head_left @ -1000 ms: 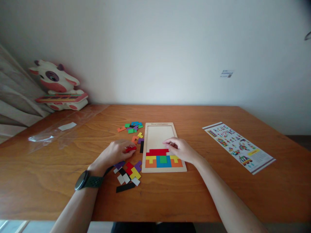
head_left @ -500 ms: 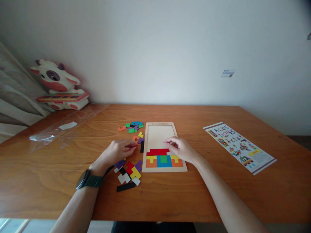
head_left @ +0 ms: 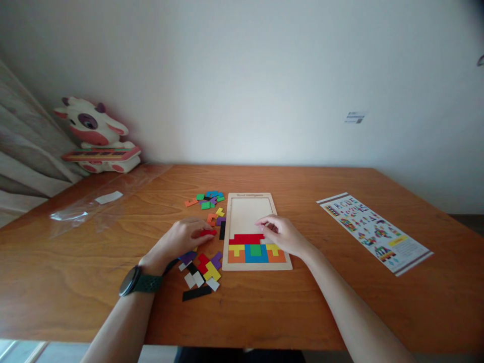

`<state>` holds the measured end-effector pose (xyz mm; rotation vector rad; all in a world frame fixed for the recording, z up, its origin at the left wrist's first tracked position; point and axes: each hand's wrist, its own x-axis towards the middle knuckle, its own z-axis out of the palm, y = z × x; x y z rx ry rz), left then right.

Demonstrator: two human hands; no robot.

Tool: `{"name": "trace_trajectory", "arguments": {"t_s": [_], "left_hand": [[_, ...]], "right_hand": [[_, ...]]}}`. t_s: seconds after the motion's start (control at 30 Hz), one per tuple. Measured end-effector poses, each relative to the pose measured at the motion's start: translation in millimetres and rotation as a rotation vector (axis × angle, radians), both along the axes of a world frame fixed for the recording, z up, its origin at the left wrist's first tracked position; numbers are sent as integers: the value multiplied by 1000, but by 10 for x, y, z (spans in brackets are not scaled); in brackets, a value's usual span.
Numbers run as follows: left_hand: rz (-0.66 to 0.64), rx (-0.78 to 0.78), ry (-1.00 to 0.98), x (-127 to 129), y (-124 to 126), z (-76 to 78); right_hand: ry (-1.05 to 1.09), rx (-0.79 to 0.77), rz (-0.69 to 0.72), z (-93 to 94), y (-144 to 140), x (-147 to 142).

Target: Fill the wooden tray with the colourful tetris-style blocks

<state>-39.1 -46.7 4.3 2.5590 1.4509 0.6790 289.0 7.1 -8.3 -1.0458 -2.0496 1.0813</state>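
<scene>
A small red puzzle piece [head_left: 207, 232] sits between the thumb and fingers of my left hand [head_left: 186, 237], just left of the wooden puzzle board [head_left: 257, 267]. Over the right side of that board is my right hand [head_left: 283, 234], its fingers loosely curved, with nothing visible in them. In the lower part of the frame lie fitted pieces: a long red piece [head_left: 247, 239], yellow and orange ones, and a green piece [head_left: 256, 250] inside a blue one [head_left: 258, 259]. The board's upper area [head_left: 249, 212] shows bare wood. My right hand hides part of the red row's right end.
Loose coloured pieces [head_left: 212, 271] lie left of the board, more of them [head_left: 205, 205] farther back. A black bar [head_left: 196, 293] is near the front. A printed sheet [head_left: 374, 232] lies at right. Clear plastic wrapping [head_left: 75, 214] and a cow toy keyboard [head_left: 102, 154] are at left.
The red piece in my left hand shows more plainly now, its fingers having shifted slightly. My right hand stays over the board. The whole view has moved a little.
</scene>
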Motion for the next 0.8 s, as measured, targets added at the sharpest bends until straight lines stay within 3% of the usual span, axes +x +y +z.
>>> {"name": "trace_trajectory", "arguments": {"t_s": [0.13, 0.37, 0.8], "left_hand": [[-22, 32, 21, -20, -3, -31], [72, 80, 13, 38, -32, -10], [139, 69, -31, 41, 0, -65]], "right_hand": [[61, -42, -59, 5, 28, 0], [176, -127, -172, 1, 88, 25], [164, -102, -167, -12, 79, -1]]}}
